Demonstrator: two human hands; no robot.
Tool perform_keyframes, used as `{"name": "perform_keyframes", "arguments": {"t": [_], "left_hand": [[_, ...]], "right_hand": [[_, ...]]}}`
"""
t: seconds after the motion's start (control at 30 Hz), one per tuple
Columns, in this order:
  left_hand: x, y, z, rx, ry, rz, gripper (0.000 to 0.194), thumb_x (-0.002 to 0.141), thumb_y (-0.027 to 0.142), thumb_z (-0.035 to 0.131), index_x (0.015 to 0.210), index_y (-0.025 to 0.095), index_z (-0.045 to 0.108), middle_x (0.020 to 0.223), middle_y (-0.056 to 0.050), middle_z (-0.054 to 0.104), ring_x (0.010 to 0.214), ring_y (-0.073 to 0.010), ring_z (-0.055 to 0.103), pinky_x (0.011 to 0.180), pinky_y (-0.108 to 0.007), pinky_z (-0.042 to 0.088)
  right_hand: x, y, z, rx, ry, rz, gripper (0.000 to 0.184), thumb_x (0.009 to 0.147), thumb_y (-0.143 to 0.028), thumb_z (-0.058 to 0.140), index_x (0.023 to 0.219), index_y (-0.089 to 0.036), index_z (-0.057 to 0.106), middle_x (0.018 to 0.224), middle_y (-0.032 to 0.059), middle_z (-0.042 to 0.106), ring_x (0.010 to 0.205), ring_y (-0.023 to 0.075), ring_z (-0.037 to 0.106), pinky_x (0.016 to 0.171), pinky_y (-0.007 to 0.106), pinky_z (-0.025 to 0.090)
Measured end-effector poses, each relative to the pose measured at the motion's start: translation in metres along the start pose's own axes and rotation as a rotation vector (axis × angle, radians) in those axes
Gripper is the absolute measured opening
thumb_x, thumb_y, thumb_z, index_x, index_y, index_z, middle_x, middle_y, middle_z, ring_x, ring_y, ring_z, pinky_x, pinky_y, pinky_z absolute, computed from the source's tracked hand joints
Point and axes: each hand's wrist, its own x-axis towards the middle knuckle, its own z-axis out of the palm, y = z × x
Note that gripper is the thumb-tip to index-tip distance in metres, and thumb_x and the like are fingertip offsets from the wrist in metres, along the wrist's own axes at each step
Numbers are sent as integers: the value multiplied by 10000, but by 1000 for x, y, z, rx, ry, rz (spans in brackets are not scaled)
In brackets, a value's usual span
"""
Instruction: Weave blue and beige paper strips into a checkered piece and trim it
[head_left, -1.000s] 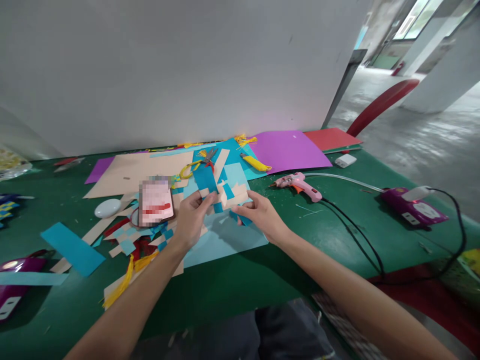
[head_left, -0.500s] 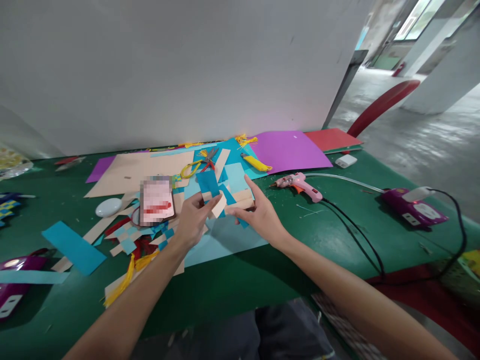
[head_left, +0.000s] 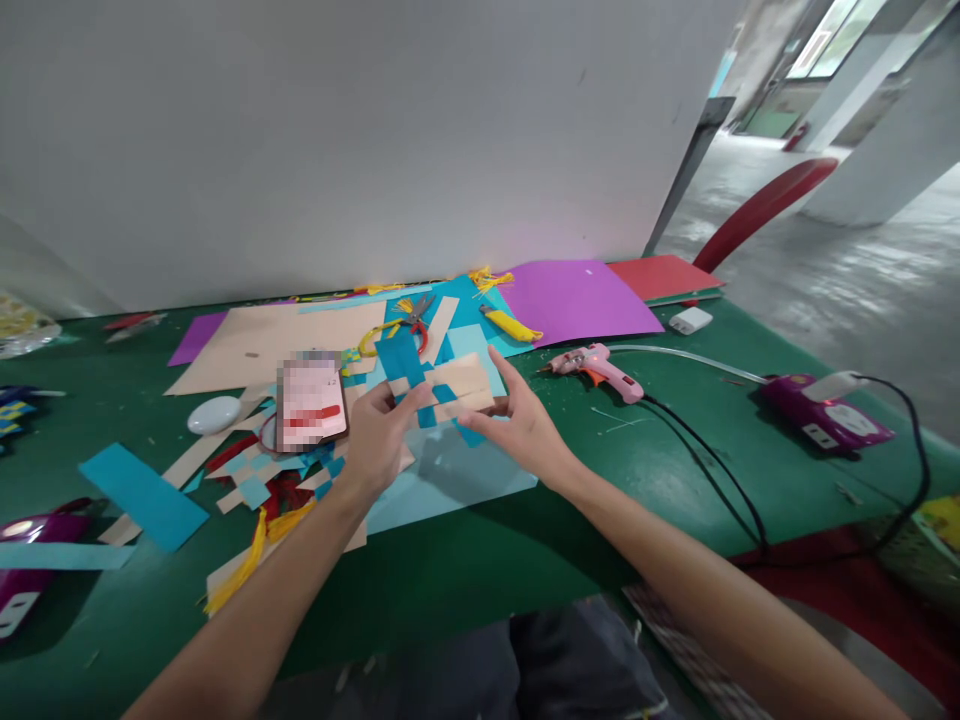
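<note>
Strips (head_left: 460, 373) are up above the pale sheet (head_left: 424, 492), weaving apparently in hand: left fingers (head_left: 413, 403) clamp them, right thumb (head_left: 484, 426) and forefinger (head_left: 510, 376) spread at the cream end, grip behind unclear; next move likely needs a steady left pinch.

Backed by a plain grey wall (head_left: 360, 150) behind a green table (head_left: 420, 590).
Opens at right past a red chair (head_left: 765, 212) onto shiny grey floor (head_left: 847, 265), with a pale pillar (head_left: 896, 145) and bright window (head_left: 836, 40).
</note>
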Motion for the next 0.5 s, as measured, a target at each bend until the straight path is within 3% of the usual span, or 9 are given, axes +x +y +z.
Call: {"name": "perform_keyframes", "arguments": {"t": [0.07, 0.13, 0.2, 0.27, 0.33, 0.5], "left_hand": [[1, 4, 0, -22, 72, 31, 212, 643, 311, 807, 768, 168, 711, 745, -17, 690, 663, -140, 612, 608, -249, 504], [2, 8, 1, -22, 111, 51, 200, 625, 303, 811, 712, 164, 696, 649, 2, 651, 577, -116, 575, 523, -220, 463], [2, 12, 2, -7, 140, 48, 209, 615, 313, 812, 683, 160, 688, 574, 17, 609, 500, -96, 525, 456, -208, 417], [1, 12, 3, -13, 162, 44, 227, 610, 322, 816, 717, 158, 700, 598, 11, 628, 522, -101, 545, 474, -209, 437], [1, 11, 5, -34, 158, 43, 260, 601, 322, 823, 769, 158, 711, 684, -8, 675, 599, -122, 593, 531, -225, 482], [-1, 6, 5, -42, 127, 50, 268, 601, 334, 824, 757, 155, 700, 693, -3, 677, 594, -122, 595, 525, -227, 479]], "right_hand": [[2, 3, -3, -55, 27, -38, 914, 722, -333, 716, 1480, -222, 217, 841, 15, 706, 828, 179, 642, 791, 350, 497], [4, 6, -5, -106, 45, -74, 736, 731, -322, 706, 1391, -225, 395, 952, 39, 704, 898, 175, 630, 852, 358, 477], [5, 9, -4, -154, 40, -102, 416, 735, -341, 698, 1123, -211, 624, 1047, 64, 677, 976, 182, 613, 878, 348, 464], [6, 11, -3, -187, 8, -113, 175, 745, -351, 682, 820, -193, 689, 1064, 79, 648, 1024, 192, 596, 857, 326, 464], [6, 12, -2, -170, -18, -112, 153, 757, -334, 664, 702, -191, 676, 1034, 81, 627, 1037, 192, 586, 808, 302, 463], [5, 13, 0, -92, -18, -80, 114, 752, -293, 642, 683, -203, 646, 949, 45, 616, 974, 174, 586, 741, 275, 435]]}}
